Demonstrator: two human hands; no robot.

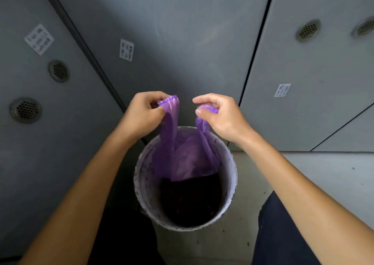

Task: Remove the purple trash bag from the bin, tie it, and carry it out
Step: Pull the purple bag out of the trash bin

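Grey locker doors (pixel 315 78) (round vents, small paper labels), pale speckled floor (pixel 334 171), dim light

Bag (pixel 185 159) in bin (pixel 141 183), lockers (pixel 202 32) behind

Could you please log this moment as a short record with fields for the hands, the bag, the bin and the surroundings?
left hand: left hand pinches one gathered handle of the purple bag
right hand: right hand pinches the other handle
bag: lifted at the top, lower part in the bin, not tied
bin: round white bin, stained, dark inside
surroundings: grey locker doors with round vents and labels
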